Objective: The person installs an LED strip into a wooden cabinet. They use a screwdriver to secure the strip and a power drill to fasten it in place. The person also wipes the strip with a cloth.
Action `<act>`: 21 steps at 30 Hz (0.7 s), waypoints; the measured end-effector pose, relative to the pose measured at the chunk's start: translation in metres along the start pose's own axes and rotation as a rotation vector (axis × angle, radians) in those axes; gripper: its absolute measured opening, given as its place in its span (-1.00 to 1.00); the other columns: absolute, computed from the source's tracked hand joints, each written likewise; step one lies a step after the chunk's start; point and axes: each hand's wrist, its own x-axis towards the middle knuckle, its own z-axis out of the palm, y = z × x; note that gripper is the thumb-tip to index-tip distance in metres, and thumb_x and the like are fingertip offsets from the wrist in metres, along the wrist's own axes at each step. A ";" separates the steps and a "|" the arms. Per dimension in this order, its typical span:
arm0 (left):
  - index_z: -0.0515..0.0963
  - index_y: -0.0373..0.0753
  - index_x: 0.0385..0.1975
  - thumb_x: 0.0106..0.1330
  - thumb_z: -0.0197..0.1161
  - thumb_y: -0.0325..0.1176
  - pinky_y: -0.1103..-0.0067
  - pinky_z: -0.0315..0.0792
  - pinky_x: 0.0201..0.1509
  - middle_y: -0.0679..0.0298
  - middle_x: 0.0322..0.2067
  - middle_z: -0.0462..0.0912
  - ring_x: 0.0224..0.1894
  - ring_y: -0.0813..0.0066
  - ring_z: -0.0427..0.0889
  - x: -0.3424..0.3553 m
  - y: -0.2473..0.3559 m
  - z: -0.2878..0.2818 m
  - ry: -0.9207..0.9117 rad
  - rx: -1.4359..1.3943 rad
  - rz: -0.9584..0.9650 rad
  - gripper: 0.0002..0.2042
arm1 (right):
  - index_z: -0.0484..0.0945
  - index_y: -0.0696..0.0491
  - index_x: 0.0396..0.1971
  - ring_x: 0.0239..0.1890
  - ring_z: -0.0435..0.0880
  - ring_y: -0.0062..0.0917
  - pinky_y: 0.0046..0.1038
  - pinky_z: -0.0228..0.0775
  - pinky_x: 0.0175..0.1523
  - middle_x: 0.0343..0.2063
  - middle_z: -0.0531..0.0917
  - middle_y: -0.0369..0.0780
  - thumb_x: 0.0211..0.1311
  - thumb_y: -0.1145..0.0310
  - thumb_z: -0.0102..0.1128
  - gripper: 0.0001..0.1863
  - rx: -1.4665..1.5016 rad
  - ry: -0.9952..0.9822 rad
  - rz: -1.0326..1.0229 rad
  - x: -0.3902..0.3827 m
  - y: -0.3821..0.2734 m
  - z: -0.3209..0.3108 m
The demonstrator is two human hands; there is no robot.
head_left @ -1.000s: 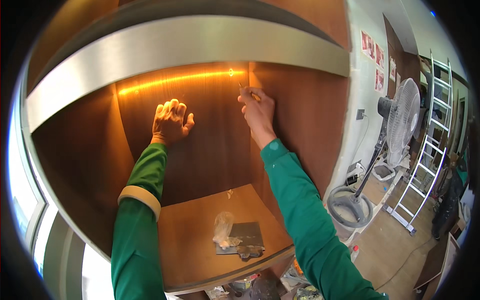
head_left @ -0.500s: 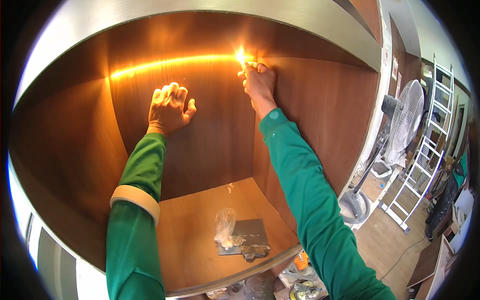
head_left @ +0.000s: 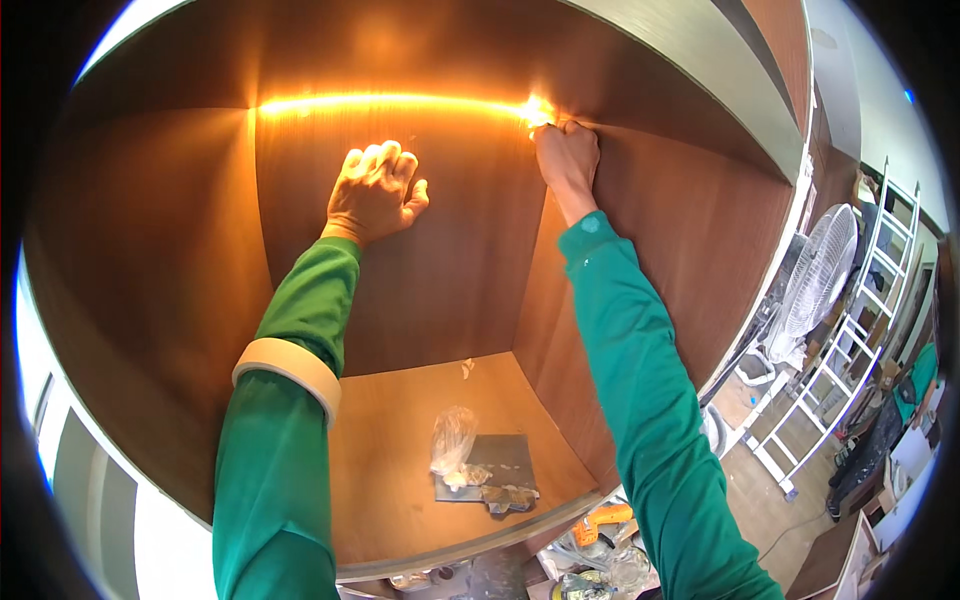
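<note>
Your right hand (head_left: pixel 567 155) is up in the top right back corner of the wooden cabinet niche (head_left: pixel 440 290), curled into a tight grip at the end of the glowing LED light strip (head_left: pixel 390 102); glare hides whether it holds a small tool or the strip's end itself, so you cannot tell what the fingers close on. Your left hand (head_left: pixel 375 190) holds nothing: knuckles bent, it presses against the back panel just below the strip, roughly mid-width. The strip already runs lit along the joint between back panel and niche ceiling, from the left corner to your right hand, so the run looks largely seated, and judging by where you are working, only the right end seems left to settle. Room is tight there: the right side wall (head_left: pixel 660 230) sits just beside your knuckles and the ceiling just above, while leftward and downward the niche is open. On the niche floor (head_left: pixel 390 470) below lie a clear plastic bag (head_left: pixel 452 440) and a dark flat sheet (head_left: pixel 495 465) near the front edge, well apart from both hands.
</note>
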 end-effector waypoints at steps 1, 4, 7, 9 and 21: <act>0.46 -0.18 -0.42 0.12 0.25 -0.10 0.42 0.34 -0.19 0.23 -0.35 0.47 -0.29 0.36 0.50 0.003 0.002 0.000 0.000 0.001 -0.002 -0.73 | 0.56 0.25 -0.49 -0.38 0.60 -0.30 -0.33 0.40 -0.20 -0.44 0.66 0.02 0.07 0.18 0.25 -0.64 0.012 -0.042 -0.006 0.009 0.008 -0.003; 0.46 -0.15 -0.43 0.11 0.22 -0.11 0.44 0.33 -0.22 0.26 -0.39 0.48 -0.31 0.39 0.51 0.003 0.001 -0.001 -0.016 0.019 -0.004 -0.75 | 0.50 0.19 -0.43 -0.65 0.43 -0.61 -0.49 0.28 -0.55 -0.47 0.64 -0.07 0.13 0.31 0.22 -0.77 0.198 -0.192 0.064 0.024 0.023 0.004; 0.47 -0.15 -0.42 0.12 0.22 -0.10 0.44 0.33 -0.23 0.26 -0.39 0.48 -0.32 0.40 0.51 -0.001 -0.003 -0.003 -0.014 0.030 -0.006 -0.75 | 0.45 0.22 -0.25 -0.70 0.37 -0.67 -0.58 0.15 -0.65 -0.47 0.60 -0.07 0.29 0.37 0.13 -0.80 0.535 -0.306 0.230 0.003 -0.008 -0.007; 0.47 -0.14 -0.42 0.12 0.22 -0.10 0.44 0.33 -0.22 0.27 -0.39 0.48 -0.32 0.40 0.51 0.001 -0.001 -0.002 0.011 0.024 -0.007 -0.75 | 0.40 0.25 -0.16 -0.70 0.37 -0.66 -0.60 0.14 -0.65 -0.48 0.59 -0.06 0.37 0.40 0.07 -0.79 0.598 -0.310 0.249 -0.002 -0.013 -0.012; 0.50 -0.15 -0.40 0.13 0.21 -0.09 0.45 0.35 -0.21 0.26 -0.33 0.52 -0.30 0.40 0.52 0.001 0.000 0.001 -0.011 0.029 -0.013 -0.74 | 0.51 0.27 -0.24 -0.68 0.43 -0.67 -0.59 0.22 -0.65 -0.53 0.57 -0.18 0.31 0.44 0.11 -0.82 0.283 -0.208 -0.009 0.007 0.009 0.008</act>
